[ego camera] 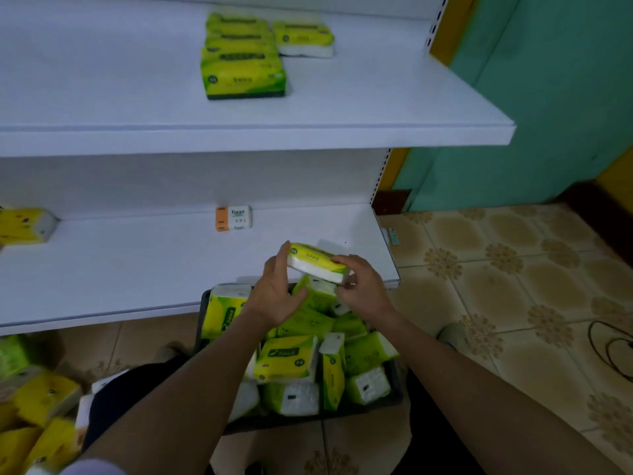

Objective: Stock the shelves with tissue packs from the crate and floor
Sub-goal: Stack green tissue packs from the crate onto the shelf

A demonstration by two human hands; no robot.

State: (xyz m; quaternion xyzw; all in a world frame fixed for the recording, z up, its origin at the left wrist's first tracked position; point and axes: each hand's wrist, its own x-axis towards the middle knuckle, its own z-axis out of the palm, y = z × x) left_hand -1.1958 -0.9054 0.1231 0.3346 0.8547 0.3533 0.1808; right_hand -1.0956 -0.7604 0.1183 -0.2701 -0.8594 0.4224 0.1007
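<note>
I am holding one tissue pack (317,262) between both hands, just above the crate (202,313) and in front of the lower shelf's (137,269) front edge. It is a soft, pillow-like brick in glossy green and yellow film, tilted, with the white tissue showing through its long side. My left hand (274,289) is lying flat against its left end, fingers nearly straight and pointing up, thumb spread out beneath. My right hand (359,286) is curling its fingers round the right end and gripping it.

The crate is dark, hard plastic with a rounded corner, sitting on the floor below my arms. More packs (287,358) of the same shiny wrap are filling it in a jumble, some on end, some flat.

The shelves are smooth white boards with squared lips. On the upper shelf (102,97) a row of green packs (243,63) is lying front to back, with one single pack (305,39) beside it. On the lower shelf a small white and orange pack (234,218) is standing near the back, and a yellow pack (24,224) is lying at the far left. Yellow packs (41,406) are heaped on the floor at my left. The floor tiles (513,286) are glossy beige with brown flower patterns.
</note>
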